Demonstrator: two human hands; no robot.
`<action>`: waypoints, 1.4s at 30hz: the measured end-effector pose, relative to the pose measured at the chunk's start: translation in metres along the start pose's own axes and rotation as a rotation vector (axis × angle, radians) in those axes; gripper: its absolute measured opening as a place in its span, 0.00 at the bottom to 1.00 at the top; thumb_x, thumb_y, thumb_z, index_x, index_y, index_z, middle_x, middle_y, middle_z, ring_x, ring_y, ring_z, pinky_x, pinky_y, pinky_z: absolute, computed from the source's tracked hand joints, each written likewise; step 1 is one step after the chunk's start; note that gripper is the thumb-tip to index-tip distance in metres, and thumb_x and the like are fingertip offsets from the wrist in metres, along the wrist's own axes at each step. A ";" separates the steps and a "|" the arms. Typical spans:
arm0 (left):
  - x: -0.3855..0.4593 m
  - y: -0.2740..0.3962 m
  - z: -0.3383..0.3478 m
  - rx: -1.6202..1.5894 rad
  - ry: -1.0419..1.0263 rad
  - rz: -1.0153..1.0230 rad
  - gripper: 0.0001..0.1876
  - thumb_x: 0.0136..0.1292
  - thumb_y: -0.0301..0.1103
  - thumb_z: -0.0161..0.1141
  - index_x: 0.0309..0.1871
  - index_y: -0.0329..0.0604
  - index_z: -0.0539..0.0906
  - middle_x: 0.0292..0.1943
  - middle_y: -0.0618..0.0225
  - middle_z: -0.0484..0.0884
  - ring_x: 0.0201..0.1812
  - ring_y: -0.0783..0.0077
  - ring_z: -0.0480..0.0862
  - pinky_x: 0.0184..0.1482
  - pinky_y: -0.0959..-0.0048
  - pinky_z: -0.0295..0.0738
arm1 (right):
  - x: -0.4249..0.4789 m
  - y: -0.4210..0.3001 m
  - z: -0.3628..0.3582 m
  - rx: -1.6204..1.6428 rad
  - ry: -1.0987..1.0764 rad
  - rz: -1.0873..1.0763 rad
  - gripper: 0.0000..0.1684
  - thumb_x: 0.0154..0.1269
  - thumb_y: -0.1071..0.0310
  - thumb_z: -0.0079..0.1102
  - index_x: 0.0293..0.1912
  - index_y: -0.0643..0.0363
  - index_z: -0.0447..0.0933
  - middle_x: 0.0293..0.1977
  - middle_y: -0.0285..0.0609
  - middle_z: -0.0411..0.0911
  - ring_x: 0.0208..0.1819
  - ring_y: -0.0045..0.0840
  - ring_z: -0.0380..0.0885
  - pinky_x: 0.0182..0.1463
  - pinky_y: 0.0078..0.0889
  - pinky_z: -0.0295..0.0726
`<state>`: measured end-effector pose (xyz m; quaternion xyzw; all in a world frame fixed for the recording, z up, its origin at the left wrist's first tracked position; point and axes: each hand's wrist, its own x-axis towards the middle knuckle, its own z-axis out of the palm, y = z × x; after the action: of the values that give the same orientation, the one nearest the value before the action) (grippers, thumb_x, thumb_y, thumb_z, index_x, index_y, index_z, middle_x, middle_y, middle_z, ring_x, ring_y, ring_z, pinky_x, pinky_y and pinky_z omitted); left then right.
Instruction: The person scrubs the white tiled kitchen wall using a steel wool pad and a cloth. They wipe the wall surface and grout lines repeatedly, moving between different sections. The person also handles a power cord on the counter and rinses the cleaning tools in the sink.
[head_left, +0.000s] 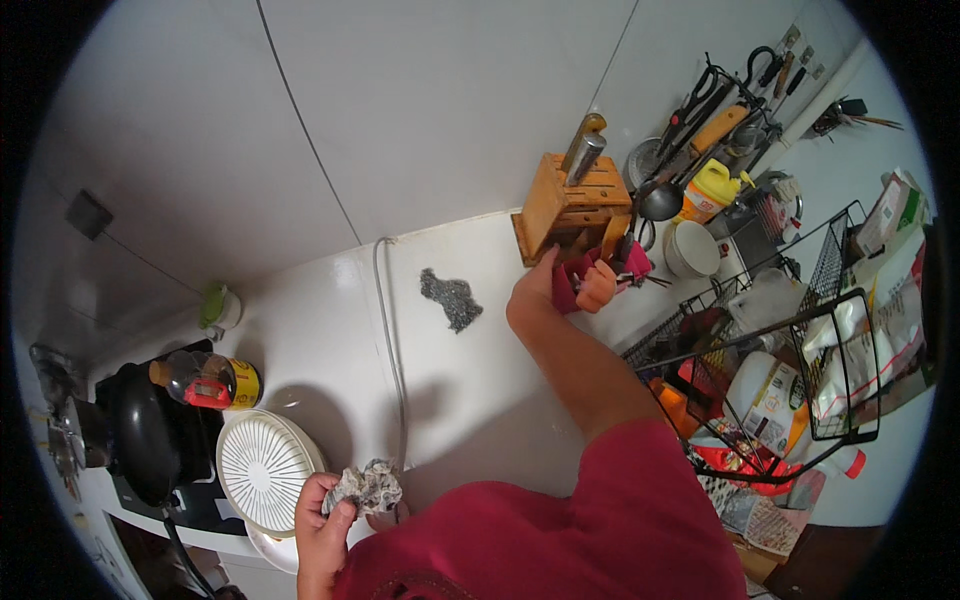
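My left hand (326, 517), low and left of centre, grips a crumpled greyish cloth (369, 487) beside a white slotted colander (262, 472). My right hand (566, 283) reaches to a pink container (568, 289) at the foot of a wooden knife block (574, 199). Its fingers curl at the container's rim, and it seems to hold it, though part of the grip is hidden. Two knives with handles up (586, 154) stand in the block. Between the hands, a dark metal scouring pad (452, 300) lies on the white counter (480, 375).
A grey cable (388, 322) crosses the counter. At left are an oil bottle (214, 381), a green-lidded jar (220, 307) and a black wok (146, 435) on a stove. To the right stand a white bowl (691, 250), hanging utensils (697, 127) and a black wire rack (780, 322) full of packages.
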<state>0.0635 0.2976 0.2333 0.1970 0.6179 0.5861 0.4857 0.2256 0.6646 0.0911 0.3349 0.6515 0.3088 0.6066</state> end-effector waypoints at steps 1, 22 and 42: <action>0.002 0.000 0.000 -0.031 -0.040 -0.003 0.13 0.58 0.33 0.62 0.41 0.38 0.72 0.32 0.73 0.75 0.34 0.82 0.72 0.37 0.83 0.68 | 0.012 -0.009 0.009 -0.174 -0.118 0.006 0.23 0.65 0.61 0.48 0.60 0.51 0.70 0.61 0.36 0.68 0.62 0.37 0.65 0.65 0.63 0.47; -0.010 -0.005 -0.017 -0.126 0.039 0.012 0.11 0.56 0.26 0.60 0.41 0.38 0.72 0.34 0.73 0.75 0.35 0.83 0.72 0.40 0.82 0.69 | 0.002 -0.004 0.056 0.313 -0.014 0.102 0.18 0.60 0.62 0.56 0.50 0.56 0.77 0.51 0.41 0.77 0.56 0.38 0.72 0.59 0.62 0.58; -0.007 0.003 -0.001 0.009 0.067 0.083 0.12 0.61 0.35 0.60 0.45 0.41 0.75 0.33 0.76 0.75 0.29 0.85 0.68 0.31 0.85 0.61 | 0.000 0.031 0.016 1.939 0.635 0.791 0.26 0.63 0.48 0.50 0.31 0.65 0.78 0.28 0.56 0.79 0.32 0.48 0.79 0.35 0.47 0.78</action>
<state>0.0648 0.2915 0.2384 0.2049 0.6279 0.6091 0.4391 0.2436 0.6833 0.1150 0.7608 0.5911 -0.0899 -0.2526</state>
